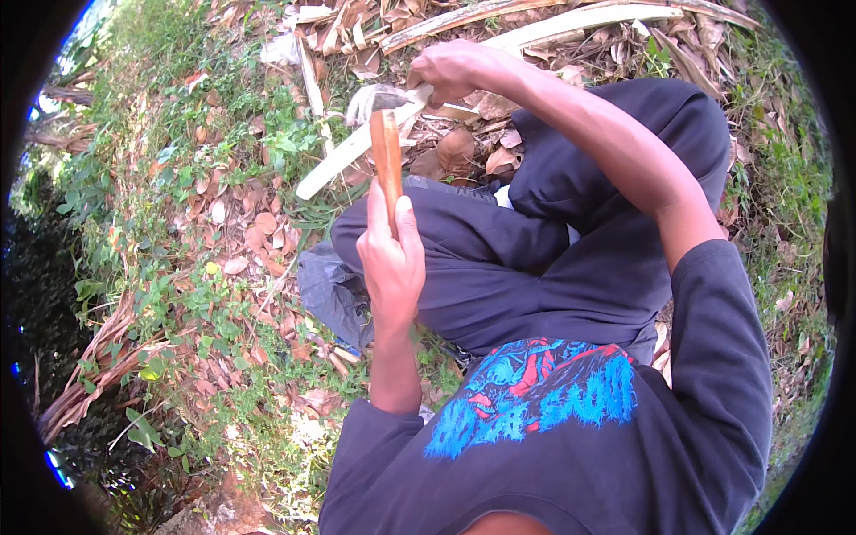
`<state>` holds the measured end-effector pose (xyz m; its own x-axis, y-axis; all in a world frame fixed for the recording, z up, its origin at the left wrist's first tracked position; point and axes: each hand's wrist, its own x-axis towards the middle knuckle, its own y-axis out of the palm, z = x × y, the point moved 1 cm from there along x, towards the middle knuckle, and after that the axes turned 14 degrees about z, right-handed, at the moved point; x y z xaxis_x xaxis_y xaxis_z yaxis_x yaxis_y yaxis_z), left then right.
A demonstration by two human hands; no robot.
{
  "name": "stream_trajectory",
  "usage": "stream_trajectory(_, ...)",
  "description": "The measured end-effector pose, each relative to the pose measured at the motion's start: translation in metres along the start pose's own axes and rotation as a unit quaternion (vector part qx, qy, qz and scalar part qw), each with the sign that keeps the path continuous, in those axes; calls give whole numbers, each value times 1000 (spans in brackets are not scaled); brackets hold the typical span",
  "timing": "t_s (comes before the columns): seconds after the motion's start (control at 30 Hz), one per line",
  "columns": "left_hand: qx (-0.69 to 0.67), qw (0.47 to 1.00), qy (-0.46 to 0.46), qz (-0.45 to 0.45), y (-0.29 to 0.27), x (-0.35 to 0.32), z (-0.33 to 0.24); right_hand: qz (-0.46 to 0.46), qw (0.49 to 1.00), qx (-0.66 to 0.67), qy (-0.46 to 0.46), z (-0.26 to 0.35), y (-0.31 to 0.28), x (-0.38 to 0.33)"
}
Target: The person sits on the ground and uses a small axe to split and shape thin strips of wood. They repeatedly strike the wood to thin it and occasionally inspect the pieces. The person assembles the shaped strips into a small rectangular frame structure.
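Note:
My left hand (pixel 392 263) is closed round the orange-brown wooden handle (pixel 387 156) of a short hammer-like tool, held upright. Its grey metal head (pixel 374 102) is at the far end and overlaps a pale, peeled wooden stick (pixel 343 162); whether the two touch I cannot tell. Farther off, my right hand (pixel 453 73) is closed on the stick's upper right end. From there the stick slants down to the left, beyond my bent knee. The exact shape of the tool's head is blurred.
My crossed legs in dark trousers (pixel 571 259) lie between my arms. A dark plastic bag (pixel 332 290) sits beside my left knee. Long pale wood strips (pixel 588 25) and brown peelings (pixel 343 31) lie ahead. Dry leaves (pixel 263 227) and low green plants (pixel 192 276) cover ground at left.

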<state>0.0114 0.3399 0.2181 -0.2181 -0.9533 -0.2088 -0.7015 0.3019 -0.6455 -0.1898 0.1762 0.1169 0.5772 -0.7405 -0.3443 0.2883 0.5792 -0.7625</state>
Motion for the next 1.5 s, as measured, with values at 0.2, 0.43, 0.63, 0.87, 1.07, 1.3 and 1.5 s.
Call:
stream_trajectory(0.2,-158,979,94,-86,-23,1,-35,12,1000,-16,-2,-3,-4,-2)
stream_trajectory(0.43,-52,998,-34,4,-18,11,-14,-6,1000,-24,6,-7,-5,1)
stream_trajectory(0.63,49,993,89,-51,-20,2,-12,-10,1000,-23,-9,-4,1,4)
stream_trajectory(0.87,-53,996,46,-47,-32,9,-33,7,1000,-22,-1,-3,-3,-2)
stream_trajectory(1.07,185,979,-27,76,-14,7,-4,-21,999,-33,0,1,0,3)
stream_trajectory(1.3,-57,991,98,-75,-32,9,-35,4,999,-35,-1,-6,-1,1)
stream_trajectory(1.5,102,994,27,5,-21,21,-3,-23,999,-31,26,-4,-4,2)
